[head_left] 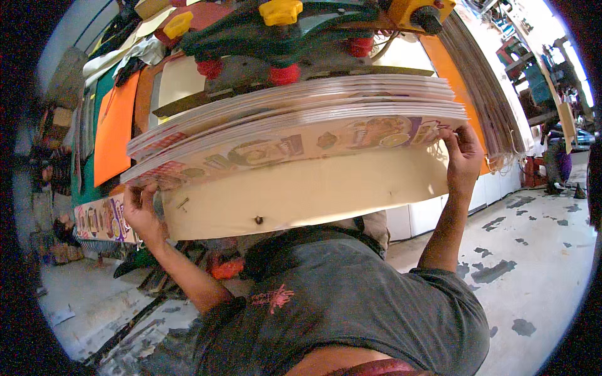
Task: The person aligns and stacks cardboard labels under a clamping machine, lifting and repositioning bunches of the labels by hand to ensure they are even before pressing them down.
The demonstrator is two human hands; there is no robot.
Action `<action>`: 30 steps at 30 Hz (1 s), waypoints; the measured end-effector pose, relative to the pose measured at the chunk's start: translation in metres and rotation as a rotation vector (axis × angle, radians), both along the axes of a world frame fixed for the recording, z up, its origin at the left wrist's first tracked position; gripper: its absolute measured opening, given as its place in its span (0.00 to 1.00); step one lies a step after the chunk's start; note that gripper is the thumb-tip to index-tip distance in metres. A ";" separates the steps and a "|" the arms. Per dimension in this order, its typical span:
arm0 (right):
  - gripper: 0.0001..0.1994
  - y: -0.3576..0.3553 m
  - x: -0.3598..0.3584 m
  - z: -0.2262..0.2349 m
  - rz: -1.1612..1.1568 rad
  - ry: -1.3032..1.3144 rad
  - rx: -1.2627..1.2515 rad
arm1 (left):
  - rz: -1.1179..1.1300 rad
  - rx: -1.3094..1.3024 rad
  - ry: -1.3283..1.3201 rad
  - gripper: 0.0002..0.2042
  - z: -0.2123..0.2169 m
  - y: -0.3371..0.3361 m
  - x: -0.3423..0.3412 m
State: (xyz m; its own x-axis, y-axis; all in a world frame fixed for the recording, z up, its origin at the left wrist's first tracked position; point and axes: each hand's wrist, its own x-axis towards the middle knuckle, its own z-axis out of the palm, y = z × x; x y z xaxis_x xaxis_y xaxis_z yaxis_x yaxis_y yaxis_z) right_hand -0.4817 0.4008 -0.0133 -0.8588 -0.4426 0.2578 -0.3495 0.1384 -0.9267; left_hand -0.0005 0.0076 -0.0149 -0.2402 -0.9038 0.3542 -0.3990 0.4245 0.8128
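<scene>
One layered stack of printed sheets (295, 143) rests on the cream work surface (313, 191), before the dark green machine frame (235, 42). The left hand (140, 215) and right hand (464, 153) pinch its near corners, grip narrow; how many sheets are held cannot be told.

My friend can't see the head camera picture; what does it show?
A person's left hand and right hand hold opposite ends of a stack of printed sheets over a cream surface. Beyond it are dark green machine parts with yellow knobs.
</scene>
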 end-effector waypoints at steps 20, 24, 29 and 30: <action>0.23 -0.017 0.027 0.001 -0.084 0.137 -0.080 | -0.005 0.196 0.252 0.29 -0.020 0.010 -0.006; 0.23 -0.018 0.035 0.005 -0.055 0.045 -0.028 | -0.053 0.239 0.335 0.28 -0.019 0.015 -0.015; 0.20 -0.014 0.024 -0.004 -0.016 -0.023 -0.033 | -0.042 0.333 0.368 0.26 -0.026 0.012 -0.007; 0.19 -0.017 0.023 -0.004 -0.011 -0.021 -0.022 | -0.006 0.349 0.371 0.26 -0.021 0.014 -0.006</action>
